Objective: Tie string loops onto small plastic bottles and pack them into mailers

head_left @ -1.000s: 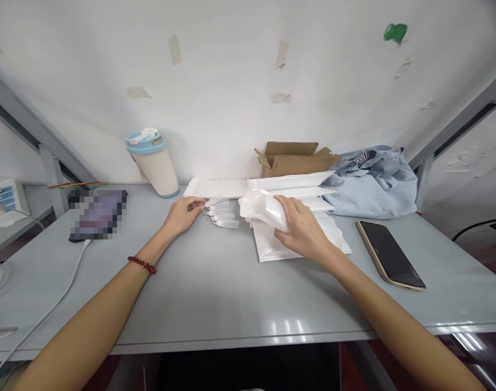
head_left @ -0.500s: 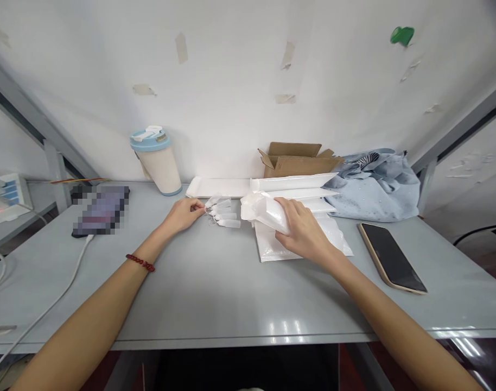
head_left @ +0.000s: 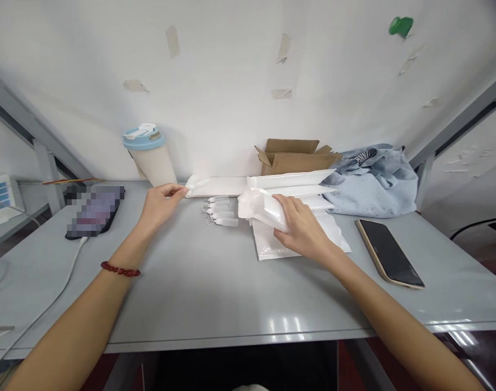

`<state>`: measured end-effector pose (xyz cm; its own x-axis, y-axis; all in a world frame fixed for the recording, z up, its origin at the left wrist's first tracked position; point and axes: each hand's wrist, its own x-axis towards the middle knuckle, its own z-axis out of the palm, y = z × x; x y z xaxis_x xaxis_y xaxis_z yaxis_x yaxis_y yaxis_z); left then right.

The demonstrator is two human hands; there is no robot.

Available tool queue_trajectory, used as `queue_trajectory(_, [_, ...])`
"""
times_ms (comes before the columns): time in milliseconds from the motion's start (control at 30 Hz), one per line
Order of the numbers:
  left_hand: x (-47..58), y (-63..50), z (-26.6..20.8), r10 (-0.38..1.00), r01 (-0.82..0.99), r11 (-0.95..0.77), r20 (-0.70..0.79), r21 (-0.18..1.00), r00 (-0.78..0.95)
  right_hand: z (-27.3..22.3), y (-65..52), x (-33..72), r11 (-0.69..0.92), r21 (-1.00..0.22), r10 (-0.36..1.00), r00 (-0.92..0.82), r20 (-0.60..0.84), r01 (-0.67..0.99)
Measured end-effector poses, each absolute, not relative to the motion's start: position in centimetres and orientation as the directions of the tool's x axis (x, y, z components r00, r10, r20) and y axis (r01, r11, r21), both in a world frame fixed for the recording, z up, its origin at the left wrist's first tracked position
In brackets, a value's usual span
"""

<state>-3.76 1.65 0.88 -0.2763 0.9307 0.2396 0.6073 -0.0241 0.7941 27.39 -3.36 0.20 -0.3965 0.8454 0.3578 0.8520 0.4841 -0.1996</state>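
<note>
My left hand [head_left: 161, 205] is closed in a pinch at the left end of a long flat white packet [head_left: 223, 186] lying against the wall. My right hand [head_left: 303, 225] is wrapped round a white plastic bag [head_left: 268, 209], whose mouth faces left and stands partly open. Between my hands, several small translucent bottles [head_left: 226, 222] with thin loops at their caps lie in a stacked row on the grey table [head_left: 183, 282]. More white plastic bags [head_left: 274, 247] lie under and behind my right hand. What is inside the held bag is hidden.
An open cardboard box [head_left: 300, 162] stands behind the bags, beside crumpled light-blue cloth [head_left: 374, 184]. A phone [head_left: 390, 254] lies at right; another phone [head_left: 97, 212], blurred and plugged into a white cable [head_left: 69, 282], lies at left. A blue-lidded cup [head_left: 152, 157] stands near the wall.
My left hand has moved left and up, away from the small bottles, to the end of the flat white packet. My right hand still holds the white bag in nearly the same place.
</note>
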Motion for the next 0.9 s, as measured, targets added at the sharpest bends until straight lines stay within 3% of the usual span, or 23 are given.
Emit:
queue_trajectory(167, [-3.0, -0.1, 2.8, 0.929, 0.524, -0.019, 0.209, 0.851, -0.306, 0.1, -3.4, 27.3, 0.487, -0.195, 0.844, -0.401, 0.356, 0.851])
queue_trajectory(367, [-1.4, -1.5, 3.6, 0.956, 0.393, -0.132, 0.221, 0.91, -0.191, -0.1, -3.4, 27.3, 0.5, -0.203, 0.839, -0.414, 0.353, 0.842])
queue_trajectory(567, [-0.5, -1.9, 3.6, 0.966, 0.541, -0.13, 0.23, 0.831, -0.121, -0.2, -3.4, 27.3, 0.495, -0.197, 0.845, -0.417, 0.334, 0.846])
queue_trajectory(800, [-1.4, 0.7, -0.2, 0.993, 0.624, -0.114, 0.109, 0.773, 0.047, -0.2, -3.5, 27.2, 0.515, -0.179, 0.832, -0.439, 0.338, 0.838])
queue_trajectory(900, [-1.1, 0.5, -0.5, 0.982, 0.704, -0.179, 0.164, 0.687, 0.09, -0.2, -3.7, 27.0, 0.538, -0.178, 0.821, -0.464, 0.332, 0.824])
